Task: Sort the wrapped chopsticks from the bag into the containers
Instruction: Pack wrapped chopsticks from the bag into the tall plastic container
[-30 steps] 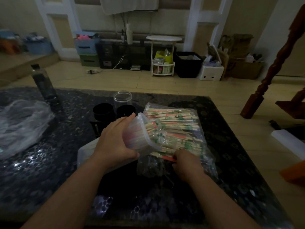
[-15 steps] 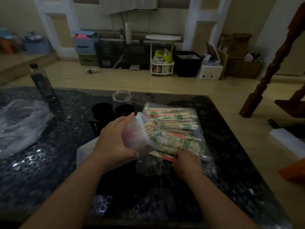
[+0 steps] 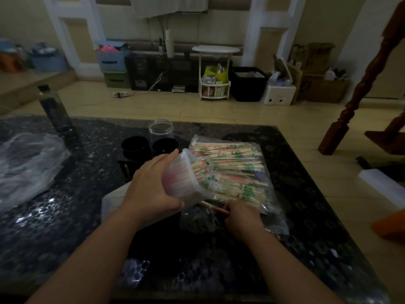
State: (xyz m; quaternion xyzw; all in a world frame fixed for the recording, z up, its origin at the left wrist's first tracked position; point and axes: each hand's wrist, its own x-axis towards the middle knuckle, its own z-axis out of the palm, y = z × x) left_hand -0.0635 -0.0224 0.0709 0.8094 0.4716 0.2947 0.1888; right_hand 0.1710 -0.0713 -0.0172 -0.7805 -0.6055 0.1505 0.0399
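Little has changed over the last second. Your left grip [image 3: 151, 189] still clasps the clear tub [image 3: 182, 178], tipped on its side with its mouth against the bag [image 3: 258, 187]. Your right grip [image 3: 243, 218] has only edged a little left along the bag's near edge. It is curled there on the end of a red pair [image 3: 215, 208] and seems to pinch it, though the fingertips are hidden. My reading is that you are mid-pick and no pair has gone across in this stretch, so the sorting is no further along.

The chopsticks [image 3: 230, 163] lie mostly in the bag on the desk [image 3: 65, 227], a loose, criss-crossed heap of pale sticks in green- and red-printed wrappers. A good bundle already stands in the tub, showing pinkish through its wall. Two black cups [image 3: 134, 145] and a clear jar [image 3: 161, 130] wait just beyond.
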